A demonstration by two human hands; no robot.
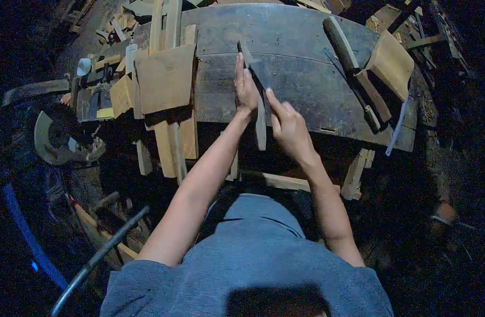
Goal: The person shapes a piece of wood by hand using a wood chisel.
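My left hand point(244, 91) is against the left side of a long, narrow wooden piece point(261, 127), its fingers stretched along the wood. The piece slants over the workbench point(221, 79), and its near end sticks out past the bench's front edge. My right hand point(291, 127) is closed round the near end of a dark, flat tool that looks like a file point(261, 74), the index finger pointing along it. This tool lies across the wooden piece, close to my left fingers. Its handle is hidden in my palm.
At left, a wide board point(165, 79) lies on long timbers, beside a small wood block point(122, 96). At right are a dark-sided wooden length point(342, 45), a pale block point(391, 63) and a thin blue-grey strip point(396, 129). A metal pipe point(99, 259) slants at lower left.
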